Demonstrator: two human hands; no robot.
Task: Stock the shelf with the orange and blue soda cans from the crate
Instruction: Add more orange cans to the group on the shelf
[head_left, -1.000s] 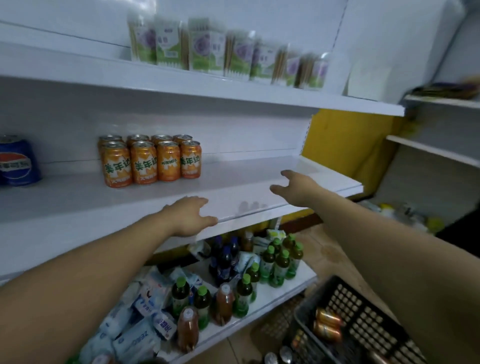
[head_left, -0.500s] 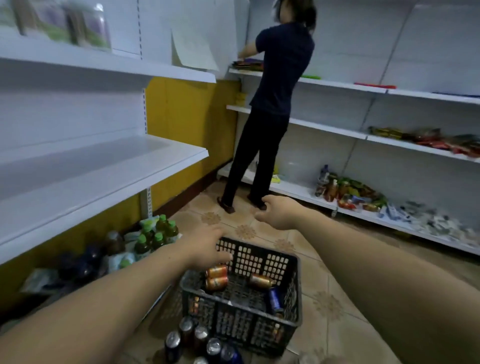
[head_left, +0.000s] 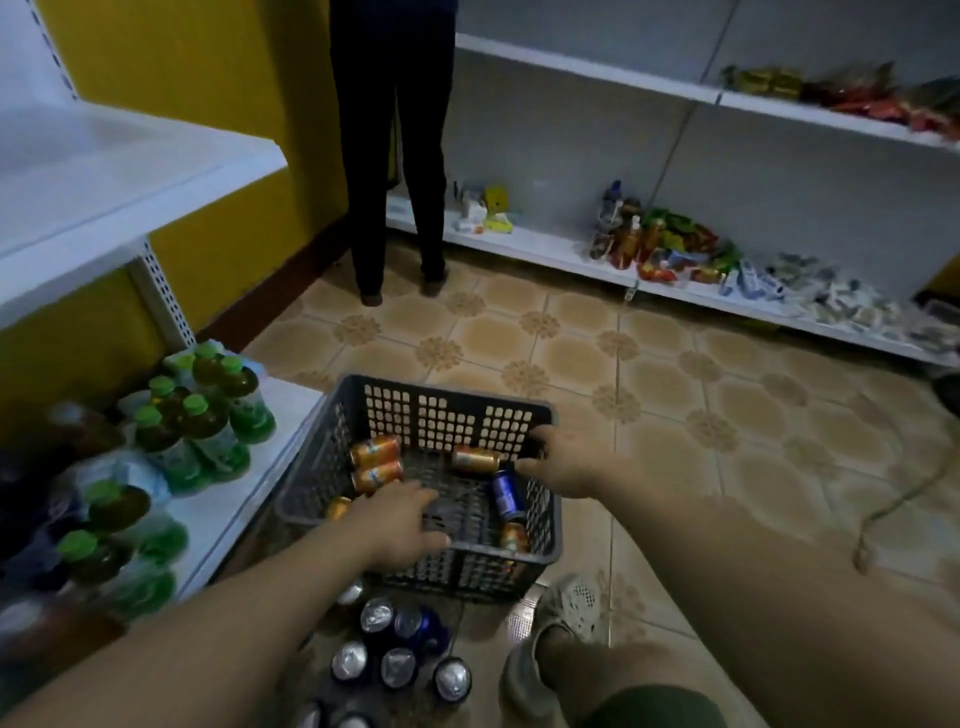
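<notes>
left hand (head_left: 402, 519) loose, empty, over crate (head_left: 447, 410); right hand (head_left: 566, 462) at its rim, grip unclear; orange cans (head_left: 375, 450) past my left lie sideways, may roll on a rushed grab

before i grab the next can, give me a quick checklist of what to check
1. Cans left in the crate: ok, several orange cans and a blue can lie inside.
2. left hand free: ok, open over the crate floor, holding nothing.
3. right hand free: cannot tell; it sits at the crate's right rim.
4. Room on the shelf: ok, the visible end is bare.
5. Footing: not ok, upright floor cans stand close by the shoe.
</notes>
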